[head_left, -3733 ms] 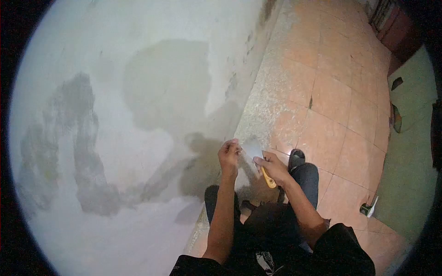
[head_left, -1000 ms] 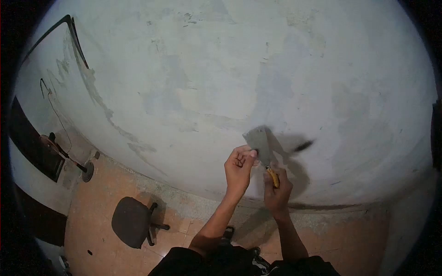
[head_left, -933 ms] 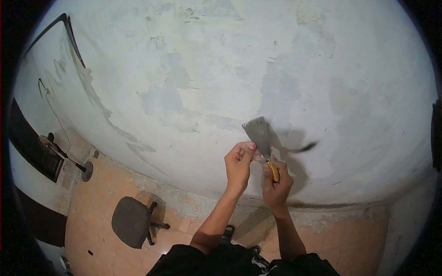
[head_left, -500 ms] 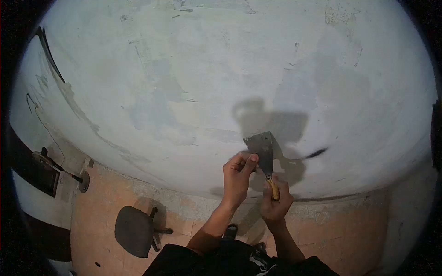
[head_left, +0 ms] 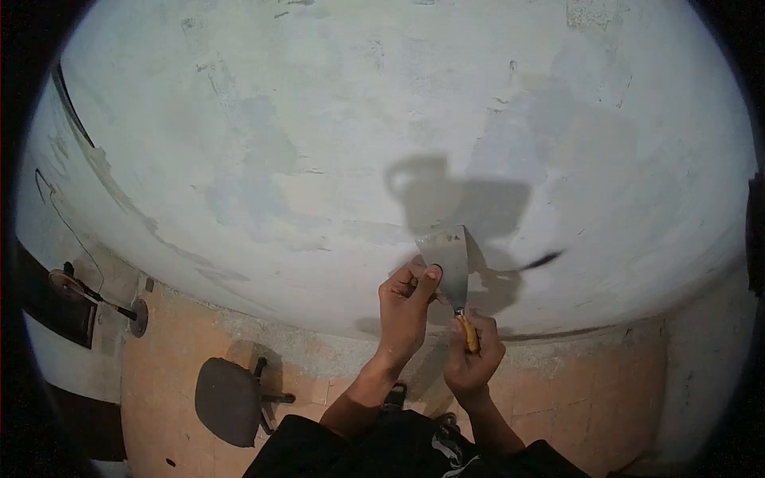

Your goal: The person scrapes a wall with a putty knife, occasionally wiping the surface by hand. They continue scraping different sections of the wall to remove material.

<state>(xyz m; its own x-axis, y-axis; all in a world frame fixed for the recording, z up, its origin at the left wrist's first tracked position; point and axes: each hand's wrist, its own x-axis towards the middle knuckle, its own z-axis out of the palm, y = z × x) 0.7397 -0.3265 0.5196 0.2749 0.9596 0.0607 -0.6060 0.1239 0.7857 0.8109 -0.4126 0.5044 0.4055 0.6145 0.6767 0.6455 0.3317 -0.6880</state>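
In my right hand (head_left: 472, 362) is a putty knife (head_left: 452, 261), its yellowish wooden handle gripped by closed fingers. The wide metal blade points up and away from me, in front of the pale wall. My left hand (head_left: 405, 315) is at the blade's left edge, thumb against the metal and fingers curled behind. Whatever the left fingertips touch on the far side is hidden. Light now glints off the blade's face, and small dark specks show near its top edge.
The wall (head_left: 343, 127) has patches, scuffs and a dark smear (head_left: 544, 260). A dark chair (head_left: 229, 401) stands on the tiled floor (head_left: 558, 390) to the left. Beyond it, a rod with round discs (head_left: 139, 318) leans near the corner.
The blade has tilted, turning from dark to bright grey. Both hands have shifted slightly left in view, and the camera view has moved a little.
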